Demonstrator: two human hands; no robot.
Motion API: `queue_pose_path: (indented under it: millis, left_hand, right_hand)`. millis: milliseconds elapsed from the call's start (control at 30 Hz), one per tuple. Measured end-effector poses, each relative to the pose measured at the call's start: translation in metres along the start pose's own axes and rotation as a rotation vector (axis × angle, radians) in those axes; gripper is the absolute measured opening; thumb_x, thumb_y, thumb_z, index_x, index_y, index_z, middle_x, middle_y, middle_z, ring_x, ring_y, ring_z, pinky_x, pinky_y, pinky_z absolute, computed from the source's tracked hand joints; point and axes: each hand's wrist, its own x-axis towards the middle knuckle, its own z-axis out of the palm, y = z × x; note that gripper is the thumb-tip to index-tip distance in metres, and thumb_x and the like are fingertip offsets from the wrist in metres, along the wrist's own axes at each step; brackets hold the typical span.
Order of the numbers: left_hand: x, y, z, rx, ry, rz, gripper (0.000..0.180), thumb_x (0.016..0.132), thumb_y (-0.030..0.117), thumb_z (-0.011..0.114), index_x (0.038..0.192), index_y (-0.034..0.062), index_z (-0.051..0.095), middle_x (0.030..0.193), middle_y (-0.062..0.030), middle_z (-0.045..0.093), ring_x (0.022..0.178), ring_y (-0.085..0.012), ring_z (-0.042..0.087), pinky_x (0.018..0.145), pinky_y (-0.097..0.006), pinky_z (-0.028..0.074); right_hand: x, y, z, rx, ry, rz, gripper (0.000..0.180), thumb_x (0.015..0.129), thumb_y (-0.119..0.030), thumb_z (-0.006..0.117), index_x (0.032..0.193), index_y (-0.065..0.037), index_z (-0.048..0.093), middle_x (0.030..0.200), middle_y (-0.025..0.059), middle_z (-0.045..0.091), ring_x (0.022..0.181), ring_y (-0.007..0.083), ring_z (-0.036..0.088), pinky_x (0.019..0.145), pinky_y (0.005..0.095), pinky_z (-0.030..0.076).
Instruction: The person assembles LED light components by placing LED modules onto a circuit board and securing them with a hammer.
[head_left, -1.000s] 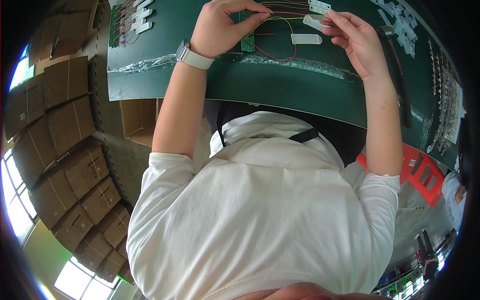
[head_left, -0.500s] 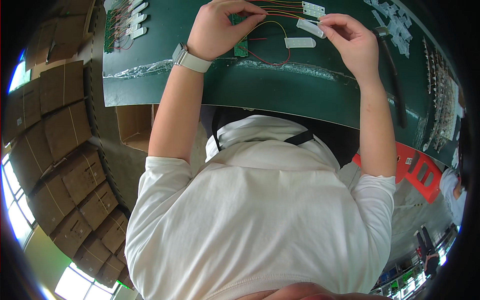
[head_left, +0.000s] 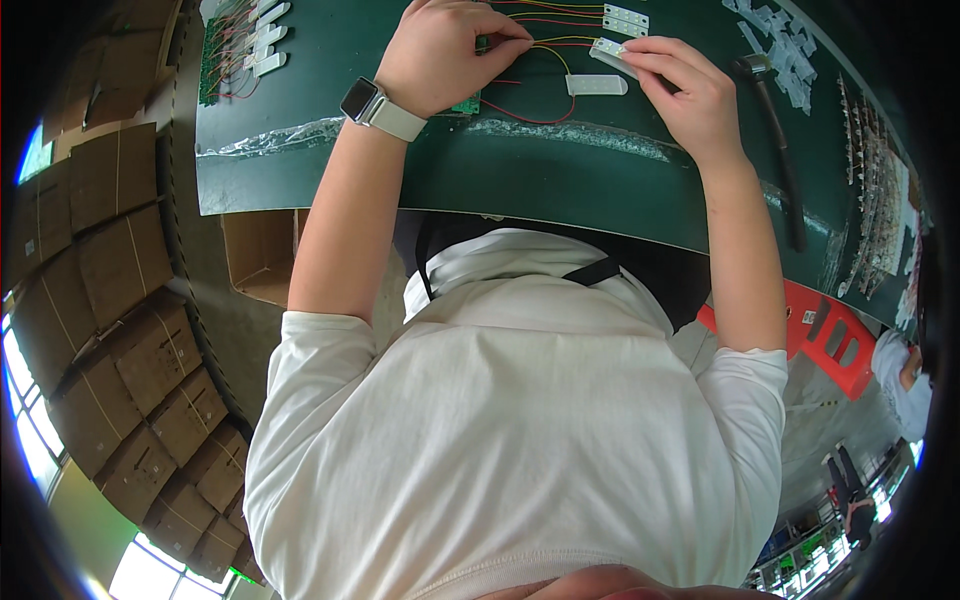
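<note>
Over the green tabletop, the left hand pinched thin wires and the right hand gripped the white plate at their end, fingers closed on each, seemingly to keep them steady.

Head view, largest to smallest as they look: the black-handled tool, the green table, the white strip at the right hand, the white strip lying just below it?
1. Green table
2. Black-handled tool
3. Unranked: lying white strip and white strip at the right hand; they look alike, the latter partly covered.
</note>
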Motion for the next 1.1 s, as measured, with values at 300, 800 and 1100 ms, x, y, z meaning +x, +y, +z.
queue_pose_path:
  millis: [300,800,1100]
  left_hand:
    - [0.004,0.007,0.003,0.042,-0.026,-0.028,0.011,0.084,0.017,0.077,0.086,0.0060,0.080,0.089,-0.0098,0.074,0.088,-0.0291,0.067,0.080,-0.041,0.053]
    - [0.017,0.032,0.036,0.159,0.053,-0.019,0.012,0.085,0.018,0.073,0.085,0.0077,0.077,0.088,-0.0092,0.071,0.091,-0.0302,0.067,0.085,-0.042,0.053]
    - [0.009,0.033,0.037,0.225,0.078,-0.004,0.014,0.086,0.019,0.072,0.083,0.0073,0.078,0.089,-0.0088,0.071,0.094,-0.0289,0.066,0.087,-0.040,0.054]
  right_hand:
    - [-0.002,0.002,-0.003,0.029,-0.006,-0.007,0.019,0.084,0.005,0.077,0.101,-0.003,0.078,0.106,0.0058,0.077,0.096,0.0193,0.074,0.084,0.0287,0.060]
    - [0.003,-0.002,-0.014,0.054,-0.150,-0.068,0.021,0.086,0.002,0.075,0.106,-0.003,0.078,0.112,0.0066,0.076,0.105,0.0232,0.072,0.091,0.0332,0.058]
    - [-0.001,-0.002,-0.004,0.021,-0.105,0.058,0.020,0.086,-0.009,0.080,0.106,-0.007,0.079,0.110,0.0025,0.075,0.098,0.0198,0.072,0.088,0.0307,0.057]
